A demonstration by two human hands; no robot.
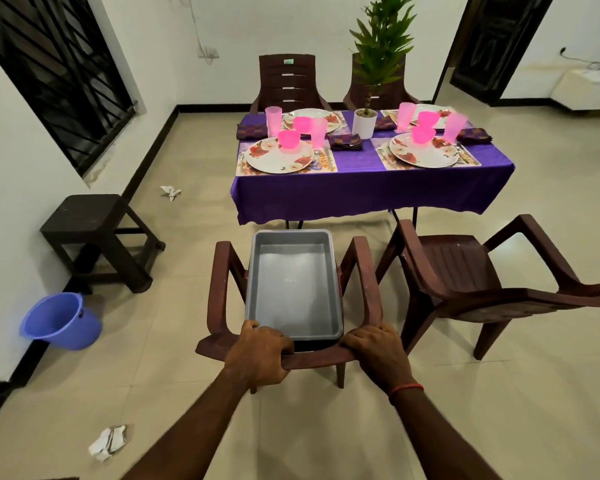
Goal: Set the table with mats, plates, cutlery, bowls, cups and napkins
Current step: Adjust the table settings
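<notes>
Near: left hand (260, 344) and right hand (378, 348) are both clamped over the top rail of the chair (362, 268), fingers curled round it. A grey tray (253, 271) sits on that chair's seat. I see nothing in it, so I read the supplies as all used. A second chair (465, 265) stands just to the right, angled away.

Further out: table (361, 192) under a purple cloth, four places laid. Each place has a mat (383, 157), a flowered plate (278, 157), a pink bowl (288, 138) on the plate, a pink cup (318, 132) beside it and a folded napkin (345, 142). Cutlery (321, 160) shows beside the near plates but is too small to count, and I can't confirm it at the far places. Potted plant (364, 123) mid-table.

My call: setting is essentially done. What's left is probably pushing the chairs in and clearing the tray.
</notes>
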